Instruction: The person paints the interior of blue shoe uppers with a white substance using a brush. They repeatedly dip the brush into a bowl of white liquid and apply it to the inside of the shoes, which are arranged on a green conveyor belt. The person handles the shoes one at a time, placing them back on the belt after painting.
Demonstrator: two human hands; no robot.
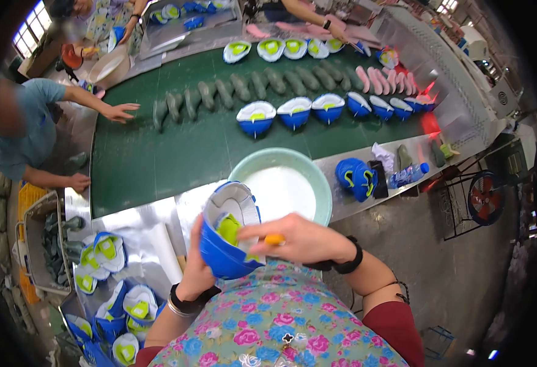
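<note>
My left hand (196, 269) grips a blue shoe upper (222, 254) from its left side, holding it tilted in front of my body. Its white lining and lime-green inner part face up. My right hand (305, 238) is closed round an orange-handled brush (274, 240), with the fingers over the upper's opening; the brush's tip is hidden there. Just beyond both hands stands a pale green basin (322, 183) with white liquid (287, 192) in it. More blue and lime uppers (140, 303) are heaped at the lower left.
A green conveyor belt (177, 165) carries rows of blue uppers (294, 114), dark foot-shaped pieces (224, 93) and pink ones (375, 81). At right lie a blue upper (355, 178) and a bottle (408, 175). A co-worker's hand (118, 112) reaches over the belt from the left.
</note>
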